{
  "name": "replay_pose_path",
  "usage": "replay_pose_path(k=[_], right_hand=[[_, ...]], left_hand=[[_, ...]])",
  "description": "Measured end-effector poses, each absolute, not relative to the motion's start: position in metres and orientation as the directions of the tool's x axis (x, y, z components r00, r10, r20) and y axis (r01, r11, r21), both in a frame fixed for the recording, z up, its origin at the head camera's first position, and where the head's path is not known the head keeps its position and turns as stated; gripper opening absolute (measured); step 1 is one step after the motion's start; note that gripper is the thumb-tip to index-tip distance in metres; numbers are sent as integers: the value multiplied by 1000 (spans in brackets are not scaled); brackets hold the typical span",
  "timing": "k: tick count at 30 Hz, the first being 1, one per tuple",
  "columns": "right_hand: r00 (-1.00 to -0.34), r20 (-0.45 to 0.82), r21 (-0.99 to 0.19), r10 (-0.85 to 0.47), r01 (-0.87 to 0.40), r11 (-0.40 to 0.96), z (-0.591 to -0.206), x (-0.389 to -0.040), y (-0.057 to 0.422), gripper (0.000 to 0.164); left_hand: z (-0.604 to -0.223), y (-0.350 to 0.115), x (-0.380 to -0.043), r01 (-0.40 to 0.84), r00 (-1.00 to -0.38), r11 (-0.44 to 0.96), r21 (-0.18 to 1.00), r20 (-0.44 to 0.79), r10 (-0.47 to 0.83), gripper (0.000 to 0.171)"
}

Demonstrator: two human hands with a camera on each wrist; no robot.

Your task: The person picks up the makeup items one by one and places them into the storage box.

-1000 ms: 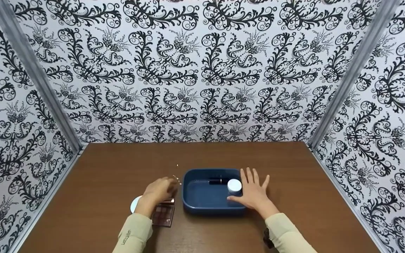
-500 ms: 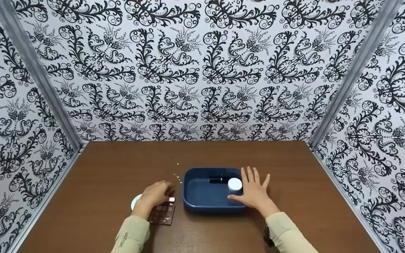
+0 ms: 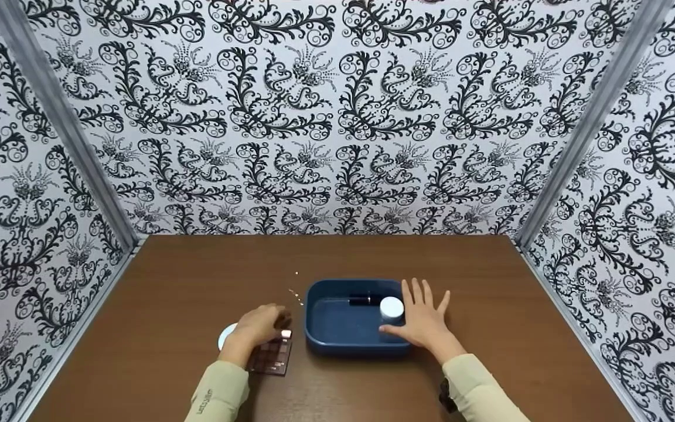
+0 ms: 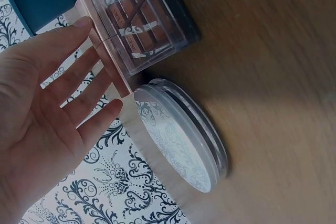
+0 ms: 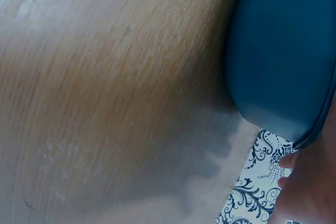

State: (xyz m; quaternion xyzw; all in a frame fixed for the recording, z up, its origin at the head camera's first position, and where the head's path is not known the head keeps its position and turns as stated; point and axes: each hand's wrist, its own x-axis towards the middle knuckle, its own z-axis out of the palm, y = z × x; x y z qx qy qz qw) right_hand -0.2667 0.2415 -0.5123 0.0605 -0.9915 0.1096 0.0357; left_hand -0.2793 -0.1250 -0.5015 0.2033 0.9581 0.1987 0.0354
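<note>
My left hand (image 3: 261, 325) is low over the table's left part. In the left wrist view, its thumb and fingertips are at a slim rose-gold tube (image 4: 107, 51), pinching it. The tube lies along the edge of a clear-lidded eyeshadow palette (image 4: 142, 19). Beside them a round compact with a shiny pale lid (image 4: 176, 137) stands on its edge. My right hand (image 3: 425, 322) rests on the right rim of a blue tray (image 3: 337, 351), fingers spread. Inside the tray are a white-lidded jar (image 3: 391, 308), near the thumb, and a dark cosmetic tube (image 3: 364, 300).
A fine gold chain-like item (image 3: 296, 296) lies on the brown table (image 3: 208, 264) left of the tray. Patterned wall panels (image 3: 326, 146) enclose the table at the back and both sides.
Over the second my left hand has shifted slightly down and left, then held nearly still at the rose-gold tube. My right hand stays at the tray's rim.
</note>
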Motion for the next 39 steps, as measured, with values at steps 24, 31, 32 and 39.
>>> replay_pose_path(k=[24, 31, 32, 39], right_hand=[[-988, 109, -234, -113, -136, 963, -519, -270, 244, 121], [-987, 108, -242, -118, -141, 960, -518, -269, 244, 121], [-986, 113, -250, -119, -144, 958, -518, -269, 244, 121], [-988, 111, -232, -110, -134, 964, -516, -269, 243, 121]], left_hand=[[-506, -129, -278, 355, -923, 854, 381, 0, 384, 14], [-505, -129, -276, 352, -927, 870, 344, 4, 374, 13], [-505, -129, -275, 353, -928, 872, 340, 7, 373, 13], [-504, -128, -274, 347, -932, 879, 328, 16, 362, 13]])
